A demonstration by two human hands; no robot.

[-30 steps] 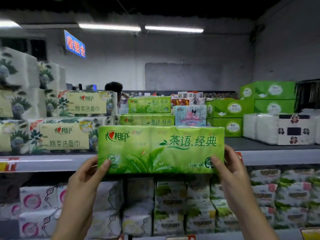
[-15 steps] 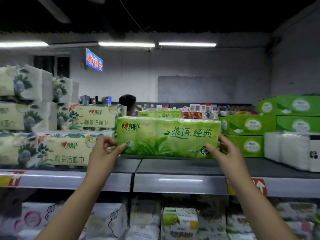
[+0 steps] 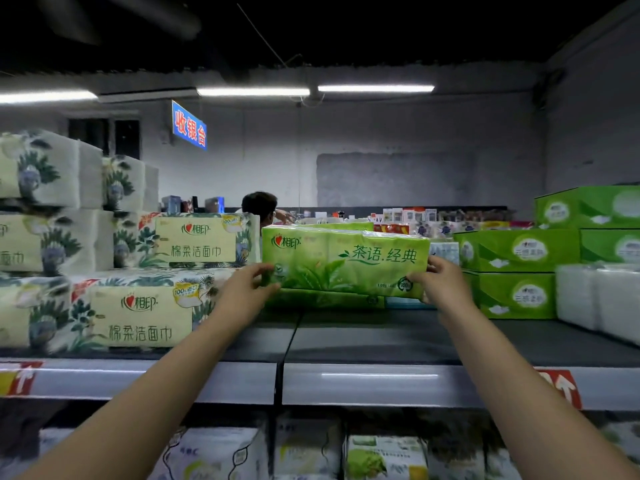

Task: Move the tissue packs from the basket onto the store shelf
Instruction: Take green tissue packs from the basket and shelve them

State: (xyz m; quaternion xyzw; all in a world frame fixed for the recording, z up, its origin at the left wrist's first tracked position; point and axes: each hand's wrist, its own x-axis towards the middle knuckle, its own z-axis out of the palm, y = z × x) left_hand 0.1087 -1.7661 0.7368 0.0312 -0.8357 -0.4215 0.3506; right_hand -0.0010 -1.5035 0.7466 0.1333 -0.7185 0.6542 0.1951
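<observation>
A long green tissue pack [image 3: 346, 259] with a tea-leaf print is held over the dark top shelf [image 3: 363, 337], far back from its front edge. My left hand [image 3: 247, 294] grips its lower left corner. My right hand [image 3: 438, 284] grips its lower right end. The pack sits on or just above another green pack [image 3: 325, 301] lying on the shelf; contact between them is not clear. A third green pack [image 3: 336, 226] peeks out behind. The basket is out of view.
Stacked cream floral tissue packs [image 3: 138, 306] fill the shelf to the left. Green boxes [image 3: 516, 271] and white wrapped packs [image 3: 595, 299] stand on the right. More tissue packs [image 3: 381, 455] fill the lower shelf. A person [image 3: 259, 206] is behind the shelf.
Both hands have carried the green pack up and away from me, from in front of the shelf edge to deep over the top shelf, above the green pack lying there.
</observation>
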